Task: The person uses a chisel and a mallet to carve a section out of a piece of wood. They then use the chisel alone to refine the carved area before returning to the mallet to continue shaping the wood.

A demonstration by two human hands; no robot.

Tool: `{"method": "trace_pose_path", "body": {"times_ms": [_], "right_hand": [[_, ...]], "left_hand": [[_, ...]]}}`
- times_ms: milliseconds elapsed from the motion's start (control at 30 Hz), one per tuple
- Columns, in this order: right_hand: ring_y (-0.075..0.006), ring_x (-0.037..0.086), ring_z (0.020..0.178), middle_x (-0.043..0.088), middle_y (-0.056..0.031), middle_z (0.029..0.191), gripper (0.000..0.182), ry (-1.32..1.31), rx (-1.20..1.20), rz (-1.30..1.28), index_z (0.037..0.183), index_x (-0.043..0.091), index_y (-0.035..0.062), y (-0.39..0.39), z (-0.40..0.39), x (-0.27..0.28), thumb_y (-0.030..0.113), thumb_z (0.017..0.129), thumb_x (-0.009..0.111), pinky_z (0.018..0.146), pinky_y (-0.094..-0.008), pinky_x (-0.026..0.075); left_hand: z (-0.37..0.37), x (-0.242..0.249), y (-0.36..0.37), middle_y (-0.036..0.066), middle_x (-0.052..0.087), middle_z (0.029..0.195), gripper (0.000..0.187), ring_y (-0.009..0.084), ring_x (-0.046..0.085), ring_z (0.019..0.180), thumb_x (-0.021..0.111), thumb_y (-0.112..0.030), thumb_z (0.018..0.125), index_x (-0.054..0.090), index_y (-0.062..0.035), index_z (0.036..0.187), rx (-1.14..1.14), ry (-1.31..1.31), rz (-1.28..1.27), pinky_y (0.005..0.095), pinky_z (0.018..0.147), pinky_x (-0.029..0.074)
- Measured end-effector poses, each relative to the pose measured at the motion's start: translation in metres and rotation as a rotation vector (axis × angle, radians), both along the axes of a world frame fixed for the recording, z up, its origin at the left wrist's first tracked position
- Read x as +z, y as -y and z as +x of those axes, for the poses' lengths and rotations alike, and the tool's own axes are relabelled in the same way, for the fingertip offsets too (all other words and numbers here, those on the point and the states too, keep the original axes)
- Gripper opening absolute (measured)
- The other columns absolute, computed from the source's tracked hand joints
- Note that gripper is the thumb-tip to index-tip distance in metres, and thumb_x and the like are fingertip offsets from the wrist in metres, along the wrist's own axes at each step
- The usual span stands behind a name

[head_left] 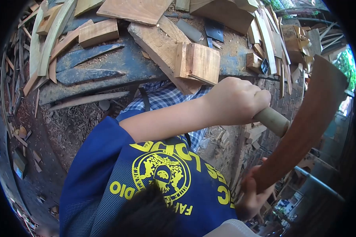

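The right hand (235, 100) is clenching a tool handle (272, 121) while the left hand (252, 193) is grasping a board (304, 122), steadying it upright for the blow.

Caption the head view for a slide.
Fist grips pale handle, other hand holds curved reddish plank beside wood offcuts.

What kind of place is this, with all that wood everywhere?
Probably an outdoor woodworking yard. Cut wood blocks and offcuts are heaped about, sawdust lies among them, and the right hand grips a pale tool handle beside a curved wooden piece that the left hand holds.
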State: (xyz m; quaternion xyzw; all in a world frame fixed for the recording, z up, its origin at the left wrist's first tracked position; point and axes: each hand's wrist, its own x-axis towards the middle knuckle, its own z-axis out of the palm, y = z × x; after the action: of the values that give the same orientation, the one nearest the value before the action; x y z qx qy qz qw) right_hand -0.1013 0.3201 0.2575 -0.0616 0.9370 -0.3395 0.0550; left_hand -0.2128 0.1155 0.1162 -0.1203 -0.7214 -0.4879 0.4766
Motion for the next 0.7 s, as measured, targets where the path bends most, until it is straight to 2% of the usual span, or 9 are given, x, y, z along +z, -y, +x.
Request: {"method": "trace_pose_path", "body": {"times_ms": [33, 133, 233, 333, 400, 433, 600, 667, 700], "right_hand": [[-0.0140, 0.054, 0.067, 0.059, -0.0101, 0.079, 0.053, -0.078, 0.120, -0.001, 0.133, 0.043, -0.0032, -0.011, -0.005, 0.009, 0.009, 0.084, 0.059, 0.069, -0.0279, 0.047], [-0.0169, 0.050, 0.067, 0.052, -0.0111, 0.082, 0.065, -0.329, 0.271, -0.544, 0.136, 0.034, -0.0023, -0.012, -0.012, 0.022, 0.035, 0.092, 0.064, 0.059, -0.0296, 0.044], [-0.0204, 0.051, 0.076, 0.049, -0.0128, 0.087, 0.061, -0.424, 0.481, -0.917, 0.131, 0.037, -0.0013, -0.013, -0.015, 0.031, 0.039, 0.093, 0.063, 0.064, -0.0301, 0.043], [-0.0192, 0.052, 0.078, 0.050, -0.0110, 0.088, 0.061, -0.349, 0.367, -0.827, 0.129, 0.038, -0.0009, -0.008, -0.006, -0.024, 0.035, 0.089, 0.066, 0.066, -0.0300, 0.045], [-0.0167, 0.053, 0.072, 0.054, -0.0084, 0.084, 0.063, 0.074, -0.074, -0.043, 0.136, 0.033, -0.0020, 0.007, 0.011, -0.019, 0.021, 0.087, 0.064, 0.067, -0.0292, 0.047], [-0.0167, 0.053, 0.072, 0.054, -0.0084, 0.084, 0.063, 0.069, -0.068, -0.046, 0.136, 0.033, -0.0020, -0.002, 0.008, -0.015, 0.021, 0.087, 0.064, 0.067, -0.0292, 0.047], [-0.0179, 0.050, 0.076, 0.048, -0.0100, 0.085, 0.064, -0.270, 0.375, -0.856, 0.138, 0.032, -0.0015, -0.032, -0.005, 0.035, 0.021, 0.090, 0.069, 0.065, -0.0292, 0.043], [-0.0178, 0.048, 0.081, 0.044, -0.0101, 0.085, 0.061, -0.562, 0.407, -0.909, 0.136, 0.034, -0.0005, -0.022, -0.006, 0.040, 0.022, 0.092, 0.069, 0.069, -0.0284, 0.044], [-0.0182, 0.051, 0.080, 0.049, -0.0090, 0.086, 0.057, -0.599, 0.239, -1.062, 0.134, 0.038, -0.0007, -0.007, -0.006, 0.020, 0.018, 0.091, 0.069, 0.071, -0.0284, 0.044]], "left_hand": [[0.004, -0.001, -0.002, 0.004, 0.059, 0.065, 0.019, 0.0219, 0.064, 0.059, 0.073, -0.016, 0.077, 0.056, -0.0085, 0.080, -0.010, 0.004, 0.002, 0.0331, 0.053, 0.051], [0.011, -0.006, -0.008, 0.002, 0.057, 0.063, 0.016, 0.0192, 0.062, 0.057, 0.071, -0.016, 0.074, 0.057, -0.0103, 0.079, -0.011, -0.044, -0.070, 0.0316, 0.051, 0.050], [0.013, -0.008, -0.010, 0.001, 0.058, 0.064, 0.016, 0.0190, 0.062, 0.058, 0.071, -0.016, 0.072, 0.057, -0.0106, 0.078, -0.017, -0.042, -0.085, 0.0321, 0.052, 0.050], [0.009, -0.006, -0.011, 0.001, 0.058, 0.064, 0.016, 0.0189, 0.063, 0.058, 0.071, -0.016, 0.072, 0.057, -0.0108, 0.078, -0.005, -0.038, -0.082, 0.0322, 0.052, 0.050], [0.009, -0.011, -0.016, 0.001, 0.058, 0.064, 0.016, 0.0188, 0.063, 0.058, 0.071, -0.017, 0.072, 0.057, -0.0110, 0.078, -0.020, -0.033, -0.100, 0.0320, 0.051, 0.050], [0.006, -0.011, -0.019, 0.001, 0.057, 0.060, 0.014, 0.0181, 0.061, 0.052, 0.067, -0.019, 0.072, 0.055, -0.0133, 0.074, 0.027, -0.072, -0.085, 0.0317, 0.047, 0.048], [0.008, -0.011, -0.016, 0.001, 0.058, 0.063, 0.017, 0.0188, 0.063, 0.058, 0.071, -0.017, 0.073, 0.056, -0.0110, 0.078, 0.004, -0.037, -0.099, 0.0321, 0.051, 0.050], [0.008, -0.011, -0.016, 0.001, 0.058, 0.063, 0.017, 0.0190, 0.063, 0.057, 0.071, -0.017, 0.073, 0.056, -0.0108, 0.078, -0.003, -0.032, -0.098, 0.0323, 0.051, 0.050], [0.007, -0.010, -0.015, 0.002, 0.058, 0.063, 0.018, 0.0196, 0.063, 0.057, 0.072, -0.017, 0.073, 0.056, -0.0106, 0.078, 0.006, -0.027, -0.087, 0.0327, 0.051, 0.050]]}}
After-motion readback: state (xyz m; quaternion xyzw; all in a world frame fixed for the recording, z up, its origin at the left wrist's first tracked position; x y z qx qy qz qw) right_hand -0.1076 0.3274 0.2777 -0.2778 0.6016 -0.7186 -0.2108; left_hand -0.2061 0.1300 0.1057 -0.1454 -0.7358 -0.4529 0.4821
